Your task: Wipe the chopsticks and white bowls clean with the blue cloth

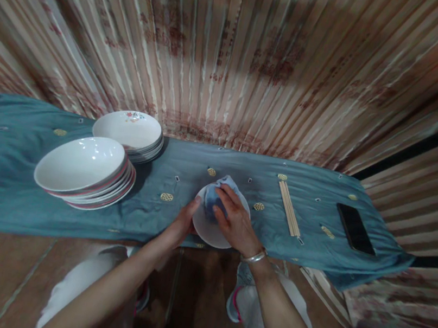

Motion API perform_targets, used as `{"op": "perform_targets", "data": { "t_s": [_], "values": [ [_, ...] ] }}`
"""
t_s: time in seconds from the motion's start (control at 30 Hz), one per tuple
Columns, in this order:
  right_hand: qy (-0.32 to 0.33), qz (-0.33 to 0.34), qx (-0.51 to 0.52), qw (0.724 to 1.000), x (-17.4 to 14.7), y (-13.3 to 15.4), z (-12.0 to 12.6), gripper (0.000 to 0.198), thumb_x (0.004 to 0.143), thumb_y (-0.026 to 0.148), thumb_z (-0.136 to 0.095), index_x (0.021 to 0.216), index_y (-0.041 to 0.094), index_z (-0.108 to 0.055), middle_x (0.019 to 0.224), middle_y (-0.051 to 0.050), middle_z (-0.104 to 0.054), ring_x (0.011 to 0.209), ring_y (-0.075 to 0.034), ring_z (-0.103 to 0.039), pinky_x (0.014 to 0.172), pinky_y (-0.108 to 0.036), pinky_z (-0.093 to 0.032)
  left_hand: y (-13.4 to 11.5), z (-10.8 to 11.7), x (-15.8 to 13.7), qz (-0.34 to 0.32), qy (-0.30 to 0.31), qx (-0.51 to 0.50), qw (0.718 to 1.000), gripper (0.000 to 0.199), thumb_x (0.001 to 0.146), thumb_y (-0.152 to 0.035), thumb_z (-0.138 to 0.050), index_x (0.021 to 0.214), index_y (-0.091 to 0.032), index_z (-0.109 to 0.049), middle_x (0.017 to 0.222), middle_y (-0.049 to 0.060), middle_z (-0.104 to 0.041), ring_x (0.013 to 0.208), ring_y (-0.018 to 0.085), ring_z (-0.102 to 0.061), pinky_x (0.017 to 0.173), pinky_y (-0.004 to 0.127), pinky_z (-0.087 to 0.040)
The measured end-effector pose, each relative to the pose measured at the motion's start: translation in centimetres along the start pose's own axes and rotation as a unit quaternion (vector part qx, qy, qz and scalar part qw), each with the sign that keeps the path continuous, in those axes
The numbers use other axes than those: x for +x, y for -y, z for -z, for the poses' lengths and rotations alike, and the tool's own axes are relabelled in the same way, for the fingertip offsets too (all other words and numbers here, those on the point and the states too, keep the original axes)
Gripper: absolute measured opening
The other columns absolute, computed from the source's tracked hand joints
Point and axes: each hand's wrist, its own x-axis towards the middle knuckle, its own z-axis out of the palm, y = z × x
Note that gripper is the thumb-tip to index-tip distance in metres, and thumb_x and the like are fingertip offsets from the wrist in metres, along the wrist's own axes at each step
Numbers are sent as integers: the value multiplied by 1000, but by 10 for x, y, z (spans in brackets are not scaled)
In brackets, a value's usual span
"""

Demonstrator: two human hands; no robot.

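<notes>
A white bowl (212, 235) is at the front edge of the cloth-covered table, its inside facing up toward me. My left hand (185, 219) grips its left rim, thumb on top and the other fingers hidden underneath. A crumpled light-blue cloth (227, 183) lies inside the bowl. Pressed onto this cloth is my right hand (235, 220), its fingers bent over it and a silver bracelet at the wrist.
A stack of white bowls (82, 165) with red rims stands at the left, and a stack of flower-patterned plates (129, 131) behind it. To the right lie several chopsticks (289, 209) and a black phone (355, 229). A pleated curtain (234, 62) hangs behind the table (153, 220).
</notes>
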Motion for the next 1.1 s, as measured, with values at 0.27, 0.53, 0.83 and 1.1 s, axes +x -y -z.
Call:
{"op": "perform_targets", "data": {
  "t_s": [0.27, 0.53, 0.83, 1.1],
  "values": [
    [79, 38, 158, 984, 3, 17, -7, 38, 94, 25, -45, 131, 22, -54, 144, -10, -47, 136, -20, -40, 114, -40, -33, -10, -6, -9, 13, 1, -17, 1000, 50, 87, -58, -47, 117, -22, -63, 102, 7, -72, 90, 23, -69, 62, 28, -54],
    [154, 20, 261, 953, 4, 21, 3, 24, 93, 31, -51, 104, 19, -68, 119, -8, -65, 111, -17, -61, 97, -31, -46, -21, 5, -7, -28, 3, -19, 999, 57, 66, -62, -69, 95, -14, -69, 76, 5, -72, 66, 19, -66, 49, 23, -47],
    [194, -4, 81, 978, -6, 10, 26, 25, 94, 25, -48, 82, 18, -69, 85, -3, -71, 82, -15, -63, 78, -28, -47, -27, 10, -7, -77, -22, 27, 996, 66, 65, -49, -74, 120, -13, -61, 89, 8, -73, 67, 22, -67, 47, 26, -51],
    [54, -18, -174, 983, -10, -1, 17, 26, 95, 17, -40, 80, 17, -62, 86, -9, -66, 88, -23, -58, 87, -39, -47, -25, 5, -9, -68, -24, 32, 997, 69, 65, -47, -75, 124, -14, -60, 102, 11, -73, 80, 25, -68, 48, 25, -51]
  ]
}}
